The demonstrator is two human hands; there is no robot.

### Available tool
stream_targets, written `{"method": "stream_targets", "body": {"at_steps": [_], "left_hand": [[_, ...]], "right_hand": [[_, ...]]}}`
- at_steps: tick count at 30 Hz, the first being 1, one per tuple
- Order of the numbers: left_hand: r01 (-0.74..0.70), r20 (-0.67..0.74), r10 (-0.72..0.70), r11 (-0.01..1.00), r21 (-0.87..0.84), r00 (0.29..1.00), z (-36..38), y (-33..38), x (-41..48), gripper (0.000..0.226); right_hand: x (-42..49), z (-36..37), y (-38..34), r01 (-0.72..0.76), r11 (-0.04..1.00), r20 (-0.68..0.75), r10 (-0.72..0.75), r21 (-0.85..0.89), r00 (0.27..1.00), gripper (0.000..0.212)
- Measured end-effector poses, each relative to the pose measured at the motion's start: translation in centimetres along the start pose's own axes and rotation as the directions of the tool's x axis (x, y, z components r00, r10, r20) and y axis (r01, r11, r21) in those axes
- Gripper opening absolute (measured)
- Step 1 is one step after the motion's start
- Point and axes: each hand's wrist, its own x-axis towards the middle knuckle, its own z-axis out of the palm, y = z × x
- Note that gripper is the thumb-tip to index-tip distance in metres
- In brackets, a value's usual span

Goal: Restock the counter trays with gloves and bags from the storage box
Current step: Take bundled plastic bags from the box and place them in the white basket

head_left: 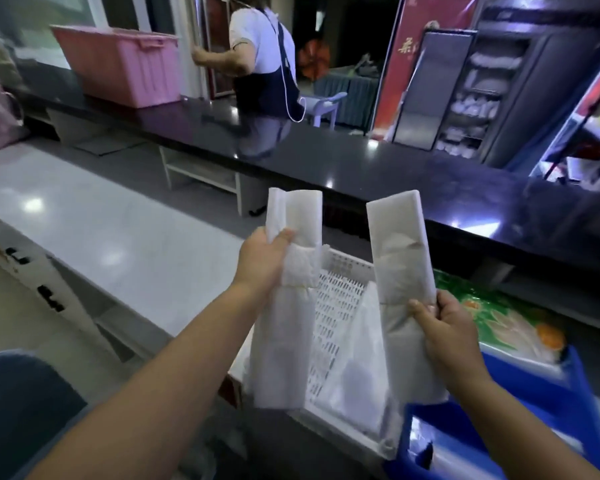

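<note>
I hold two bundles of white plastic bags upright above a white perforated tray. My left hand grips the left bundle near its upper third, where a thin band ties it. My right hand grips the right bundle at its middle, from the right side. More clear and white bags lie inside the tray beneath both bundles. A pink storage box stands far back left on the black counter.
A long black counter runs across behind the tray; a white counter lies to the left. A blue bin with a printed green package sits at right. A person in an apron stands behind the counter.
</note>
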Motion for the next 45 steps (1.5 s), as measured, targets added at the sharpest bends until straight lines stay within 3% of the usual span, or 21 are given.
{"method": "stream_targets", "body": {"at_steps": [4,9,13,15,17,19,23,29,31,32,33,35,36,39,42,44,45], "left_hand": [[-0.02,0.079,-0.003,0.957,0.29,0.997,6.5,-1.8,4.2,0.028],[-0.061,0.191,-0.074,0.782,0.621,0.979,10.5,-6.2,6.0,0.028],[-0.095,0.226,-0.121,0.65,0.754,0.967,10.9,-9.2,5.3,0.041],[-0.143,0.226,-0.074,0.577,0.804,0.971,10.8,-9.6,4.9,0.039],[-0.281,0.288,0.047,0.417,0.865,0.957,10.6,-9.8,4.5,0.045],[-0.449,0.424,0.147,0.284,0.847,0.894,10.1,-10.4,3.8,0.056],[-0.677,0.696,-0.038,0.201,0.708,0.717,8.4,-12.9,2.3,0.074],[-0.717,0.73,-0.094,0.142,0.682,0.676,7.2,-13.7,3.1,0.07],[-0.72,0.742,-0.051,0.205,0.663,0.668,7.7,-12.6,3.1,0.061],[-0.684,0.723,0.001,0.326,0.652,0.69,8.0,-12.1,2.9,0.054],[-0.58,0.669,0.03,0.527,0.621,0.743,8.3,-11.1,2.5,0.046],[-0.179,0.581,-0.077,0.912,0.37,0.81,9.0,-8.9,1.7,0.037],[0.015,0.599,-0.134,0.98,0.2,0.79,9.3,-7.7,1.4,0.034],[0.262,0.632,-0.157,0.962,-0.075,0.759,9.3,-5.5,1.1,0.021],[0.225,0.515,-0.113,0.961,-0.16,0.85,7.6,-4.3,1.8,0.005],[0.144,0.377,-0.08,0.979,-0.145,0.923,5.7,-4.1,2.9,0.006],[0.11,0.322,-0.062,0.985,-0.132,0.945,4.6,-3.9,3.5,0.006]], "right_hand": [[3.2,-2.8,2.6,-0.059,0.998,-0.004,0.059,0.022,0.998,0.002],[5.2,-4.2,4.9,-0.091,0.995,0.037,0.089,0.051,0.995,0.003],[5.9,-4.0,5.7,-0.128,0.991,0.08,0.125,0.04,0.989,0.003],[6.2,-3.8,5.7,-0.139,0.99,0.09,0.135,0.035,0.987,0.004],[6.4,-3.6,5.6,-0.15,0.988,0.097,0.146,0.03,0.985,0.004],[6.5,-3.6,5.5,-0.154,0.988,0.097,0.151,0.019,0.984,0.005],[6.2,-3.4,4.9,-0.18,0.983,0.072,0.181,-0.02,0.981,0.004],[6.2,-2.4,2.9,-0.174,0.979,0.075,0.182,-0.105,0.98,0.008],[6.1,-1.8,2.2,-0.157,0.982,0.065,0.164,-0.104,0.984,0.009],[6.0,-1.4,1.8,-0.149,0.986,0.059,0.154,-0.082,0.986,0.009],[5.9,-1.0,1.5,-0.139,0.989,0.056,0.142,-0.045,0.988,0.011],[5.6,0.1,0.7,-0.128,0.99,0.07,0.124,0.056,0.99,0.014],[5.5,0.7,0.4,-0.134,0.985,0.087,0.125,0.105,0.988,0.014],[5.3,3.0,-0.5,-0.172,0.967,0.146,0.145,0.19,0.979,0.011],[5.6,4.7,-1.0,-0.172,0.953,0.252,0.108,0.249,0.962,0.01],[5.6,5.3,-0.3,-0.11,0.99,0.316,0.077,0.087,0.945,0.016],[5.5,5.4,0.3,-0.041,0.994,0.365,0.076,-0.103,0.928,0.016]]}}
